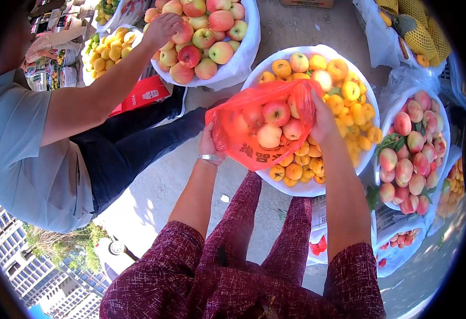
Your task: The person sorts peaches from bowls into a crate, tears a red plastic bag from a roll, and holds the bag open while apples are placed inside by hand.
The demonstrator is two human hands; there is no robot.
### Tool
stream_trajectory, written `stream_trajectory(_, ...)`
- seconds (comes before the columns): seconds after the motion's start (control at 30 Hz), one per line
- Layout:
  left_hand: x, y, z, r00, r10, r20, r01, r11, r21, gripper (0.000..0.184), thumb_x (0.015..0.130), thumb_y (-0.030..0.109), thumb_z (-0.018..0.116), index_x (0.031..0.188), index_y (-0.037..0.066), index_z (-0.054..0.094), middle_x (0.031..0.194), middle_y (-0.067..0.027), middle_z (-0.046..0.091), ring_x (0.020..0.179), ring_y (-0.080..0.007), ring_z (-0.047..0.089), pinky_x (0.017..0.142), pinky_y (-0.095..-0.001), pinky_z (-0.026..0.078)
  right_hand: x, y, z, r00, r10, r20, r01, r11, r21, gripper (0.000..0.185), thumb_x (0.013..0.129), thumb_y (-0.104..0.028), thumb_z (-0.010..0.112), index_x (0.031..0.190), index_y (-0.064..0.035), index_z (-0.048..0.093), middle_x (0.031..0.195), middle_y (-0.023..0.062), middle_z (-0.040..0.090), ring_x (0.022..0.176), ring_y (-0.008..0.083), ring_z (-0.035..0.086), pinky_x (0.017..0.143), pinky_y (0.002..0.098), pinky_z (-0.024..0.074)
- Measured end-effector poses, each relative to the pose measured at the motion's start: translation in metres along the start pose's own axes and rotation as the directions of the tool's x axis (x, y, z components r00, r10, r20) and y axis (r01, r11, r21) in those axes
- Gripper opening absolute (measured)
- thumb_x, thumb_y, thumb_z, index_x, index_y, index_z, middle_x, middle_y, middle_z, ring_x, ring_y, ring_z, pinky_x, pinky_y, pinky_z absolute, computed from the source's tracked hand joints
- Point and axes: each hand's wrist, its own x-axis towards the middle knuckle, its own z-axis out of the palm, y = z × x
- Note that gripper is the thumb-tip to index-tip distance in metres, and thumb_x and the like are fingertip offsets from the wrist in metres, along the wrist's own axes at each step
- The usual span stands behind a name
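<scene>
A red plastic bag (238,143) hangs between my two hands, its mouth spread wide. Several red and yellow apples (276,113) lie inside it. My left hand (209,142), with a silver bracelet at the wrist, grips the bag's left edge. On the opposite edge, my right hand (323,117) has its fingers closed on the plastic. Beneath and behind the bag stands a round, white-lined basket (372,101) of flat yellow peaches (344,90), with a few apples on top. The bag covers part of this fruit.
At the left, another person's hand (162,31) touches apples in a lined basket (246,53). A red box (142,95) is beside that person's legs. Yellow fruit (108,50) fills a basket further left. Pink peaches (411,154) fill one at the right.
</scene>
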Motion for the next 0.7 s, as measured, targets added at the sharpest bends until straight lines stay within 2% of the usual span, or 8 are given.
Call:
stream_trajectory(0.17, 0.0007, -0.0001, -0.0016, 0.999, -0.005, -0.051, 0.006, 1.000, 0.009, 0.043, 0.094, 0.035, 0.048, 0.126, 0.008, 0.054, 0.129, -0.0086, 0.060, 0.117, -0.0260, 0.058, 0.102, -0.0430, 0.043, -0.0020, -0.0003, 0.0027, 1.000, -0.009, -0.010, 0.009, 1.000, -0.005, 0.041, 0.098, -0.028, 0.052, 0.131, -0.0041, 0.048, 0.127, 0.0094, 0.058, 0.116, 0.0200, 0.056, 0.103, 0.0355, 0.0437)
stream_trajectory(0.47, -0.0018, 0.0009, -0.0005, 1.000, -0.018, 0.008, 0.018, 1.000, 0.002, 0.043, 0.093, 0.036, 0.049, 0.125, 0.008, 0.055, 0.127, -0.0088, 0.060, 0.116, -0.0260, 0.058, 0.102, -0.0428, 0.044, 0.0002, 0.0015, -0.0007, 1.000, -0.026, 0.003, 0.026, 0.999, -0.021, 0.042, 0.097, -0.029, 0.053, 0.130, -0.0037, 0.048, 0.127, 0.0093, 0.058, 0.115, 0.0202, 0.056, 0.102, 0.0355, 0.0441)
stream_trajectory(0.7, -0.0023, 0.0016, -0.0005, 1.000, -0.025, 0.000, 0.025, 1.000, 0.004, 0.045, 0.096, 0.037, 0.044, 0.128, 0.007, 0.053, 0.128, -0.0099, 0.059, 0.116, -0.0263, 0.057, 0.102, -0.0415, 0.044, 0.0007, 0.0018, 0.0003, 0.999, -0.034, 0.012, 0.034, 0.999, -0.012, 0.041, 0.097, -0.029, 0.054, 0.129, -0.0035, 0.049, 0.126, 0.0093, 0.058, 0.114, 0.0201, 0.056, 0.102, 0.0350, 0.0442)
